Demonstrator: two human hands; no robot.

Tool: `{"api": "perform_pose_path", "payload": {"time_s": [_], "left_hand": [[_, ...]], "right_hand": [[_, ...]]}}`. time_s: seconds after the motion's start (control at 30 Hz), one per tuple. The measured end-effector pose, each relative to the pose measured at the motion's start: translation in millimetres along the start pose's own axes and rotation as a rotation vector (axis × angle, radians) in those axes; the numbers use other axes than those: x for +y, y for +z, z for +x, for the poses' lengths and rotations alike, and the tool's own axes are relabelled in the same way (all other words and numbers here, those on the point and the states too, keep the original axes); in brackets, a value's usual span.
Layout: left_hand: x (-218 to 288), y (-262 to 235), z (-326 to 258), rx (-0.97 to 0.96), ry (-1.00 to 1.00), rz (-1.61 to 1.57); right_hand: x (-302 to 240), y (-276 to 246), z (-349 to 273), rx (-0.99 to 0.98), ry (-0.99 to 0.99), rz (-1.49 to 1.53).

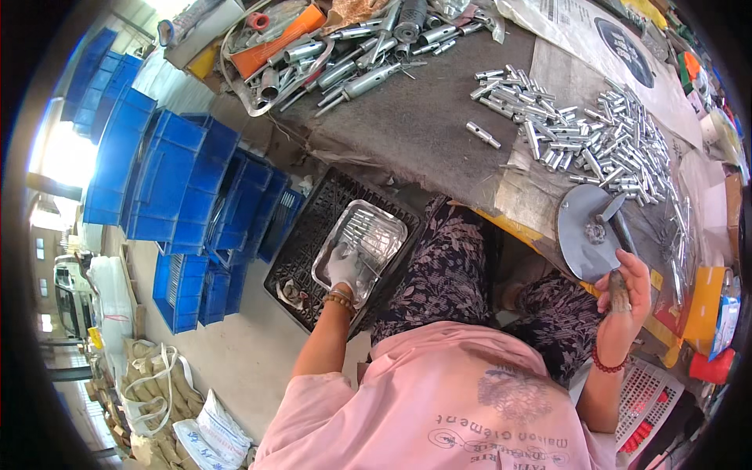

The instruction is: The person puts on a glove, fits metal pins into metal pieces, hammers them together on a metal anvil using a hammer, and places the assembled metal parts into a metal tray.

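My left hand (343,268), in a pale glove, reaches into a shiny metal tray (323,254). Its fingers are drawn together low among slim metal rods (366,233), and what they grip is hidden. At the right, my bare right hand (629,301) is raised beside the near edge of a grey round metal plate (580,239). A brownish wrap covers one of its digits; the fingers are parted and I see nothing held in them. On top of the plate sits a metal piece with a bar-like arm (613,210).
Short silver tubes (603,149) lie heaped on the workbench (415,117), one tube (482,135) apart. Tools and larger metal pieces (368,66) crowd its far left. The tray rests in a black crate (286,258). Blue bins (176,176) are stacked left; a white basket (654,388) stands lower right.
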State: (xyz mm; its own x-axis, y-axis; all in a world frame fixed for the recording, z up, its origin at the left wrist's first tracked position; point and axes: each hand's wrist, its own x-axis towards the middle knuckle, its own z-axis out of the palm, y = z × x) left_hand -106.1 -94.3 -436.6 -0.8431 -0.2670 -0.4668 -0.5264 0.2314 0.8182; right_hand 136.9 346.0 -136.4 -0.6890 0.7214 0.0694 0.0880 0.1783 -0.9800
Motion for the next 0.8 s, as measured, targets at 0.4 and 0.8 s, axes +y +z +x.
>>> {"api": "perform_pose_path", "payload": {"time_s": [0.4,0.8], "left_hand": [[8.9,36.9,21.0,0.208,0.092,0.121],[233.9,39.6,-86.0,0.085,0.790,-0.005]], "right_hand": [[7.2,-3.0,1.6,0.074,-0.005,0.059],[-7.3,-5.4,-5.2,-0.044,0.074,0.150]]}}
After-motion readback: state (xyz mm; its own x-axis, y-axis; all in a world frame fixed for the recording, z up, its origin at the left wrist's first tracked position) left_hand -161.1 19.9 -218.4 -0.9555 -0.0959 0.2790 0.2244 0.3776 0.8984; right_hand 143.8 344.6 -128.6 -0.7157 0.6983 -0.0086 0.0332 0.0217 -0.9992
